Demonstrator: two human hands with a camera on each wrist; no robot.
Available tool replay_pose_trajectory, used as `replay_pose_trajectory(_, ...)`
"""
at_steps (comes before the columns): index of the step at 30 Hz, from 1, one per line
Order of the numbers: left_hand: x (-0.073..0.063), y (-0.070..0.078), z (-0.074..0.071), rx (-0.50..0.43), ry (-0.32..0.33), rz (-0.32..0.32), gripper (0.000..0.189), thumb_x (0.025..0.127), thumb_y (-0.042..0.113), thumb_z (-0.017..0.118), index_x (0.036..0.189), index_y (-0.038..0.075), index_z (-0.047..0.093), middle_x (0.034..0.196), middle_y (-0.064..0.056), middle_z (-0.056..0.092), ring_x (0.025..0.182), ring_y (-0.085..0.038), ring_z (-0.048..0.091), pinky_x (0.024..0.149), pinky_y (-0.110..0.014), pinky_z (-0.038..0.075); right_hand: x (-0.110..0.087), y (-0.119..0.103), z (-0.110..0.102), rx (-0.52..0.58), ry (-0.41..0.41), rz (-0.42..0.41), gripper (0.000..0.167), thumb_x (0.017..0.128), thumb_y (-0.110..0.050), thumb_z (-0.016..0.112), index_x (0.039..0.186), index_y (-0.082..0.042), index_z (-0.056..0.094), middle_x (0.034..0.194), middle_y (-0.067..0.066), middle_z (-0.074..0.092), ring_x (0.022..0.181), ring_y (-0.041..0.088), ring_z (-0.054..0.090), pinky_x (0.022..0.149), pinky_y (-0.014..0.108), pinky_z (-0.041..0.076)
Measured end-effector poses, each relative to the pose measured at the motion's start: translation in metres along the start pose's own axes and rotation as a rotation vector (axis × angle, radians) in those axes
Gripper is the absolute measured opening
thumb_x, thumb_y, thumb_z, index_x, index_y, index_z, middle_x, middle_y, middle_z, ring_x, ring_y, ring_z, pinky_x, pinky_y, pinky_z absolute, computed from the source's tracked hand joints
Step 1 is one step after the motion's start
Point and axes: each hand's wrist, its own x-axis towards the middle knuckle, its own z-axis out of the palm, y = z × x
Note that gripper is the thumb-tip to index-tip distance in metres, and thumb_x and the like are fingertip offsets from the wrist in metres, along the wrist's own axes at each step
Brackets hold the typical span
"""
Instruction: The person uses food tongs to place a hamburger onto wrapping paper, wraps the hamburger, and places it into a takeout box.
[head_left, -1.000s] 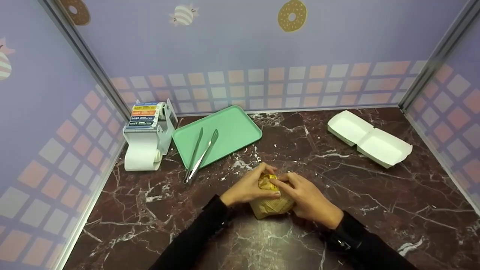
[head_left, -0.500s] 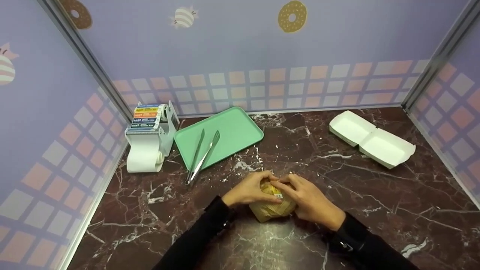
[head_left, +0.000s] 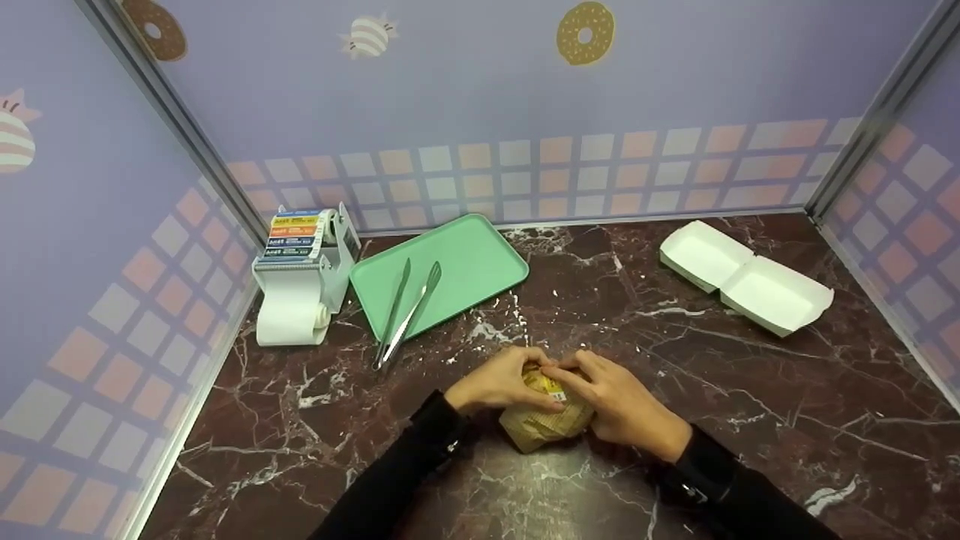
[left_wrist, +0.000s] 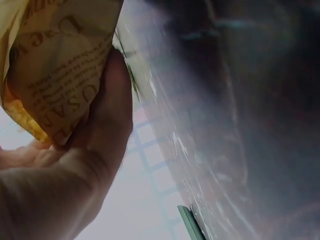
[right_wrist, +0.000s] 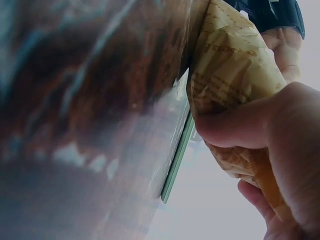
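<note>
A rounded, paper-wrapped burger [head_left: 541,427] sits on the dark marbled table between both hands. Its tan paper carries newsprint-like lettering, and a yellow patch shows on top. From the left, my left hand [head_left: 499,384] curls round it, thumb across the near top. My right hand [head_left: 630,405] holds the other side, its index finger reaching over the top toward the left fingers. In the left wrist view, the printed wrapper [left_wrist: 60,70] is folded to a point above the palm. The right wrist view has the thumb [right_wrist: 235,125] pressing against the crinkled paper [right_wrist: 232,65].
Behind the hands lies a green tray [head_left: 480,259], with metal tongs [head_left: 409,315] resting partly on it. A label dispenser [head_left: 300,262] with a white roll stands at the left. An open white clamshell box [head_left: 776,292] lies at the back right. Walls enclose the table on three sides.
The burger and both hands have come slightly nearer to the person. The fingers now close in over the top, covering more of the yellow patch. Both hands keep their hold.
</note>
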Motion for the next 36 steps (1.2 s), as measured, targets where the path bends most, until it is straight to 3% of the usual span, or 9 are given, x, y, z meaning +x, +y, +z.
replay_pose_trajectory(6,-0.0013,0.0011,0.0035,-0.046,-0.030,-0.013,0.054,0.075,0.029,0.092,0.117,0.016,0.061,0.107,0.002,0.065,0.090,-0.011,0.065,0.075,-0.026,0.060,-0.0001,0.0003,-0.0001,0.006,-0.015,0.022,0.104,0.045,0.006,0.079,0.145,-0.008,0.056,0.121,0.009,0.058,0.101,0.022,0.062,0.091,0.038,0.060)
replay_pose_trajectory(12,0.0008,0.0016,0.0070,-0.270,0.008,-0.076,0.047,0.072,0.014,0.093,0.111,0.017,0.067,0.106,-0.002,0.069,0.092,-0.018,0.068,0.078,-0.033,0.062,0.0005,0.0011,-0.0014,-0.006,-0.002,0.025,0.108,0.045,0.009,0.077,0.149,-0.008,0.052,0.121,0.009,0.059,0.100,0.022,0.063,0.090,0.039,0.060)
replay_pose_trajectory(17,0.0029,0.0000,0.0081,-0.381,0.021,-0.070,0.045,0.070,0.005,0.092,0.108,0.014,0.069,0.105,-0.005,0.072,0.093,-0.021,0.070,0.080,-0.036,0.063,0.0006,0.0012,-0.0013,-0.020,0.016,0.028,0.108,0.044,0.009,0.078,0.148,-0.009,0.054,0.120,0.009,0.059,0.099,0.022,0.063,0.089,0.039,0.060)
replay_pose_trajectory(27,0.0025,-0.0035,0.0097,-0.364,0.014,-0.048,0.041,0.071,0.007,0.091,0.106,0.013,0.070,0.099,-0.004,0.074,0.085,-0.019,0.070,0.075,-0.034,0.062,-0.0001,0.0002,0.0009,0.000,0.006,0.036,0.100,0.045,0.009,0.074,0.143,-0.008,0.058,0.122,0.010,0.060,0.102,0.024,0.063,0.088,0.039,0.061)
replay_pose_trajectory(36,0.0037,-0.0055,0.0071,-0.414,-0.035,-0.038,0.041,0.079,0.013,0.087,0.116,0.013,0.070,0.101,-0.007,0.074,0.085,-0.020,0.072,0.077,-0.036,0.063,0.0008,-0.0028,-0.0020,0.053,-0.051,0.158,0.100,0.048,0.003,0.083,0.144,-0.011,0.057,0.125,0.006,0.060,0.106,0.023,0.062,0.089,0.040,0.061)
